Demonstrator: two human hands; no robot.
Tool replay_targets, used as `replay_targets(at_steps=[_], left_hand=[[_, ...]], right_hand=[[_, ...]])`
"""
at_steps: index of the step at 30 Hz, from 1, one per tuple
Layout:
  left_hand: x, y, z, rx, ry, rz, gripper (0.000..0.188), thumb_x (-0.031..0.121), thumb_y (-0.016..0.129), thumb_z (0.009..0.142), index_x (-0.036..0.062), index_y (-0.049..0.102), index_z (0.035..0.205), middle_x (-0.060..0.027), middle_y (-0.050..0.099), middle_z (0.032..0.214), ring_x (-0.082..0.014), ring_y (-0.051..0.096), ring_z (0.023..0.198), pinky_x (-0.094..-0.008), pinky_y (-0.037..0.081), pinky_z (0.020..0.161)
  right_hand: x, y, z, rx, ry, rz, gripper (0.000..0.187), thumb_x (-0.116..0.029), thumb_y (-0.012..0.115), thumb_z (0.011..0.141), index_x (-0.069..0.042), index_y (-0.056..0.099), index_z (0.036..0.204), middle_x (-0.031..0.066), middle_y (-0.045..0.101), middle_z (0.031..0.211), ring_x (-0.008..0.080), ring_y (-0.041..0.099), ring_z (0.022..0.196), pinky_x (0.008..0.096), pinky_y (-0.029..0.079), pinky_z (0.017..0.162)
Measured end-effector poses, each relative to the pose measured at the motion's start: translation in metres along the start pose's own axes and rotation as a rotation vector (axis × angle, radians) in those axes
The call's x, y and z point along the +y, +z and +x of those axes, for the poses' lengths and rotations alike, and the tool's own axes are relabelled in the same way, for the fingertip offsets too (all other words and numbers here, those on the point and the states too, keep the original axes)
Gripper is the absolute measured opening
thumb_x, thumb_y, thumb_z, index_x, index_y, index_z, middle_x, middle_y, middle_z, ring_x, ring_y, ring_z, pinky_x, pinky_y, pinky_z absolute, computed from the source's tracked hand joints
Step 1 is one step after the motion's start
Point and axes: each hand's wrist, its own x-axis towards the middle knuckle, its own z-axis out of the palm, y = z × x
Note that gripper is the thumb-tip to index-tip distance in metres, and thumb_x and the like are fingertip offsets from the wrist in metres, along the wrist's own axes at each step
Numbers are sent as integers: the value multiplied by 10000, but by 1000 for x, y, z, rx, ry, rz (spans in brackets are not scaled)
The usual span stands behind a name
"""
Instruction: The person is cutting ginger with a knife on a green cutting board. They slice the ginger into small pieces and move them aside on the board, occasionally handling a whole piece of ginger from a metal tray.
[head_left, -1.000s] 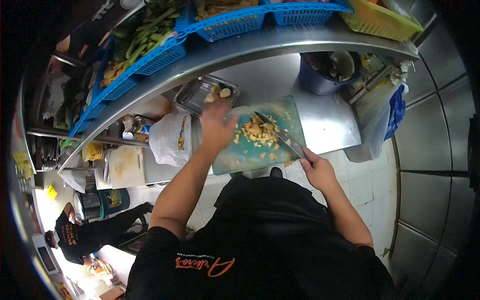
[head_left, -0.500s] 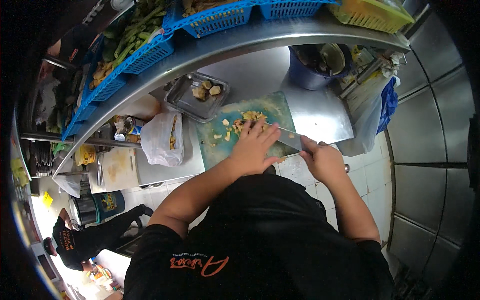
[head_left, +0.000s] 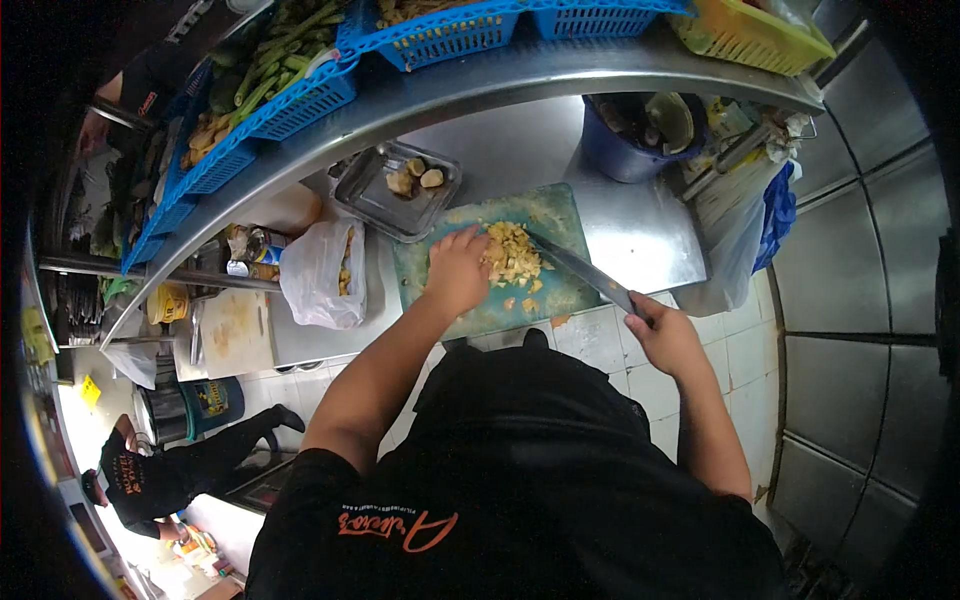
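A heap of chopped pale-yellow pieces, perhaps ginger [head_left: 517, 254], lies on the green cutting board [head_left: 555, 208]. My left hand [head_left: 459, 268] rests at the heap's left side, fingers stretched out and touching it; its palm side is hidden. In my right hand [head_left: 665, 335] is the handle of a large kitchen knife [head_left: 582, 268]. The blade slants up and left, its tip at the heap's right edge. Beyond the board, a metal tray [head_left: 365, 205] holds a few unchopped yellowish chunks [head_left: 400, 182].
A steel shelf [head_left: 560, 88] arches over the counter, bearing blue vegetable baskets [head_left: 440, 42] and a yellow-green one [head_left: 750, 38]. A dark blue bucket [head_left: 625, 150] stands at the back right. Left of the board sits a white plastic bag [head_left: 315, 280]. Another person [head_left: 165, 475] works far left.
My left hand has moved off the blade to the left of the pieces. The knife has swung so its tip meets their right side. The scattered pieces are now gathered into a tighter heap.
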Motion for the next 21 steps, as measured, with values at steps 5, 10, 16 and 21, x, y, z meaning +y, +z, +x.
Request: replay_targets(at_steps=[5,10,16,21], left_hand=[[36,-35,7,114,89,-192,511,253,728,811,93,606,1280,-114,550,1409,-365,484,1289,-528,349,1055],[103,-48,4,-151,563,-116,600,449,667,879,118,578,1371,-154,401,1561,-415,343,1435,-603,251,1138],[59,-21,3,-145,294,46,607,458,648,894,78,576,1361,-171,381,1564,-440,299,1449,-621,227,1145],[9,-15,14,-118,95,-17,513,351,659,885,50,600,1297,-150,531,1416,-391,447,1342,-562,337,1089]], right_hand=[[-13,19,6,39,-132,-223,471,-299,670,933,-164,594,1378,181,726,998,379,691,924,483,540,802],[-40,23,7,30,-236,-256,381,-278,682,921,-136,576,1258,155,717,947,385,685,891,512,529,746],[-14,-13,0,16,-169,-303,299,-282,694,910,-111,613,1142,186,708,900,403,682,877,524,524,754],[23,-37,-11,23,78,-74,443,-270,712,910,-40,643,1283,256,714,1012,397,702,955,441,538,834]])
